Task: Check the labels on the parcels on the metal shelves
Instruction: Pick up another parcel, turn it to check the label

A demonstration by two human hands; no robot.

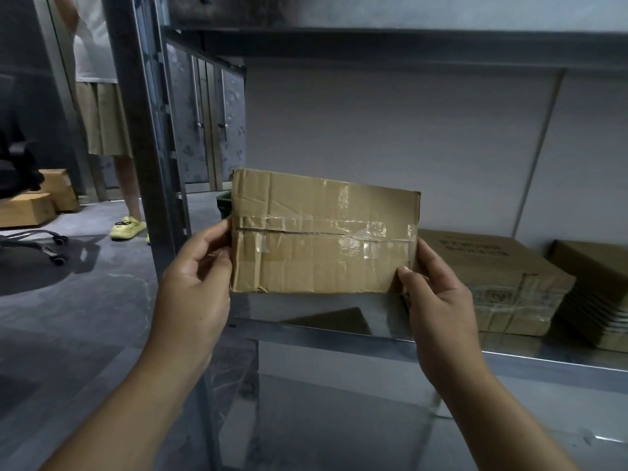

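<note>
A creased brown cardboard parcel (323,232) is held upright above the metal shelf (339,331), its taped seam facing me; no label shows on this face. My left hand (197,277) grips its left edge, thumb on the front. My right hand (438,297) grips its right edge near the lower corner. Two more parcels lie on the shelf to the right: a flat printed box (492,280) and another box (598,294) at the frame's edge.
The shelf's upright post (142,130) stands at the left. Beyond it a person (102,113) in yellow shoes stands on the grey floor, near an office chair base (34,243) and cardboard boxes (37,198). A lower shelf (323,419) lies below.
</note>
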